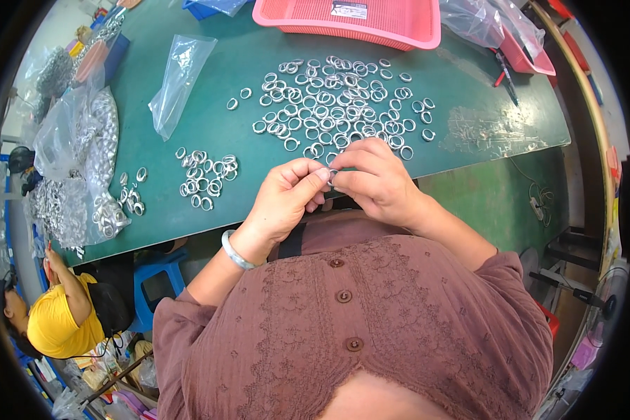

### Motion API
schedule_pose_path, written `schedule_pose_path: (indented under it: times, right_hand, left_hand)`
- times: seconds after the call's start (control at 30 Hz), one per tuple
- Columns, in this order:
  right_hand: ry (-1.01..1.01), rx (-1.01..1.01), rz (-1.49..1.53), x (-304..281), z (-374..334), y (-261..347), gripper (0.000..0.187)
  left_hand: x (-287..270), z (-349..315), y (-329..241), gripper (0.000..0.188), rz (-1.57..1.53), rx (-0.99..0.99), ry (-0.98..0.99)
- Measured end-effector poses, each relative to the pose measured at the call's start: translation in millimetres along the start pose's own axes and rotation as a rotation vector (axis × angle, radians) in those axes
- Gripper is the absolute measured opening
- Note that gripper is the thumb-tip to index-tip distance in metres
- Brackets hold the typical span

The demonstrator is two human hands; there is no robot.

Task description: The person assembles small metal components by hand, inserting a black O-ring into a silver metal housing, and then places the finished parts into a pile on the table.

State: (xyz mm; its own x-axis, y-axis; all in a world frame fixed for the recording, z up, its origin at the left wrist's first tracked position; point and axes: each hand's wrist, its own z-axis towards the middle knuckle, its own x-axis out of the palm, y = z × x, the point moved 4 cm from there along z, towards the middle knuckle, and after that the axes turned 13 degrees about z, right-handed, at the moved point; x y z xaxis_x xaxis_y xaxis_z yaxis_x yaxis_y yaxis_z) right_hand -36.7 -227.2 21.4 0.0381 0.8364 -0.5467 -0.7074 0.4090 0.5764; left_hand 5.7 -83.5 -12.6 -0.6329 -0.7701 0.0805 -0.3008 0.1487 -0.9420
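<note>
Head view: a small metal ring (331, 178) is pinched between the fingers of the left hand (285, 194) and right hand (379, 180), largely covered by them so that its facing and long axis cannot be made out, with loose rings (338, 112) spread on the table (232, 66) beyond the fingers.

A workshop for small metal parts, by the look of it; a broad green-topped worktable (239, 61) carries many loose silver metal rings (337, 112) at upper centre; a clear plastic bag (64, 145) at the left holds small silver metal pieces (103, 150); a person in a yellow shirt (61, 320) is at lower left, near a blue plastic stool (155, 269).
</note>
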Motion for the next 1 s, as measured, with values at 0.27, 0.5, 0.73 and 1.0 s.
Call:
schedule_pose_path:
  times: [0.27, 0.5, 0.73, 1.0]
  right_hand:
    - [-0.169, 0.325, 0.264, 0.0, -4.8, -9.2, 0.02]
    - [-0.185, 0.264, 0.25, 0.0, 3.1, -4.7, 0.018]
    - [-0.198, 0.259, 0.25, -0.6, 3.1, -4.1, 0.016]
    - [-0.186, 0.267, 0.257, -1.3, 3.8, -3.9, 0.013]
  left_hand:
    - [-0.2, -1.0, -0.2, 0.014, -0.19, -0.023, -0.007]
    - [4.5, 0.6, 2.5, 0.014, -0.469, -0.144, 0.118]
    - [5.0, 0.1, 4.1, 0.015, -0.478, -0.162, 0.111]
    - [1.6, 2.1, 6.9, 0.013, -0.404, -0.028, 0.034]
